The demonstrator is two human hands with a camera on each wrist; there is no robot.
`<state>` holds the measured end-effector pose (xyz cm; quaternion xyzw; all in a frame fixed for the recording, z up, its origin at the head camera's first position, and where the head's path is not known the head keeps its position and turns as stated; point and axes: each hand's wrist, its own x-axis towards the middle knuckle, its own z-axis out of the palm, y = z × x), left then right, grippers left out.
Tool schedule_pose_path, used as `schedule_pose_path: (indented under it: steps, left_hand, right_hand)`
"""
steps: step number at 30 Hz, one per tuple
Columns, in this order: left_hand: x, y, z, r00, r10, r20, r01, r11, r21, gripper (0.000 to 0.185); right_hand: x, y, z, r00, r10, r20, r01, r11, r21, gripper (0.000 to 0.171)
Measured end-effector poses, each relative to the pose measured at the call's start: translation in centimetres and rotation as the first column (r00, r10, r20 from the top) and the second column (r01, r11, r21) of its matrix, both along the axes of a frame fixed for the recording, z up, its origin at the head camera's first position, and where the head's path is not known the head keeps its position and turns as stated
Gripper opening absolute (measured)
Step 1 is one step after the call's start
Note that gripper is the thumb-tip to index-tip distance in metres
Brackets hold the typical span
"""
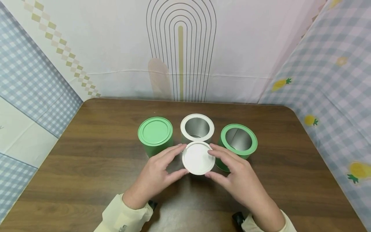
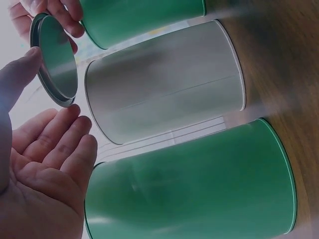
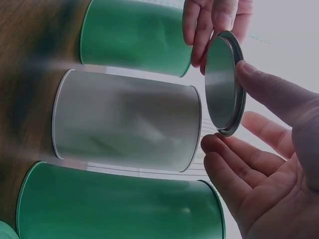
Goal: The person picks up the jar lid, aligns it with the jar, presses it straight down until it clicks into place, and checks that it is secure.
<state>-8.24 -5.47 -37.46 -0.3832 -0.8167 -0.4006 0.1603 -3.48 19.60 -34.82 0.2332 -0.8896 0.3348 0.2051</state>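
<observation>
A round white lid [image 1: 198, 158] is held up by its rim between both hands, just in front of a white can. My left hand [image 1: 157, 170] grips the lid's left edge, thumb below and fingertips above. On the opposite edge, my right hand [image 1: 239, 175] pinches it, with a fingertip over the top face. The lid's metallic underside [image 3: 219, 84] shows in the right wrist view. The white can [image 1: 197, 120] stands upright without a lid, its silver inside visible. Left of it is a green can [image 1: 157, 150] with a green lid [image 1: 155, 131] on. An uncovered green can [image 1: 239, 139] stands right.
All three cans stand in a row on a brown wooden table [image 1: 87, 154]. A patterned white cloth [image 1: 121, 48] hangs behind it, and checked cloth [image 1: 333, 80] borders the right side. Part of a green rounded thing [image 3: 6, 232] shows at the right wrist view's lower left.
</observation>
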Motion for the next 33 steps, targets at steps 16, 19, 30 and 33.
schedule_pose_path:
  steps: [16,19,30,33]
  left_hand:
    - [0.14,-0.04,0.1,0.998,0.028,-0.047,-0.027,0.999,0.018,0.067]
    - [0.15,-0.02,0.09,0.998,0.034,-0.046,-0.033,0.999,0.02,0.068]
    - [0.18,-0.13,0.08,0.997,0.038,-0.069,-0.036,0.999,0.027,0.07]
    - [0.2,-0.27,0.16,0.997,0.031,-0.074,-0.03,0.999,0.022,0.069]
  right_hand:
    - [0.12,-0.31,-0.25,0.999,0.018,-0.044,-0.019,0.999,-0.027,0.061]
    - [0.15,-0.39,-0.26,0.999,0.013,-0.048,-0.014,1.0,-0.021,0.064]
    - [0.15,-0.63,-0.21,0.999,-0.011,-0.046,0.011,1.0,-0.007,0.065]
    - [0.18,-0.67,-0.2,0.998,-0.013,-0.053,0.013,1.0,-0.01,0.065]
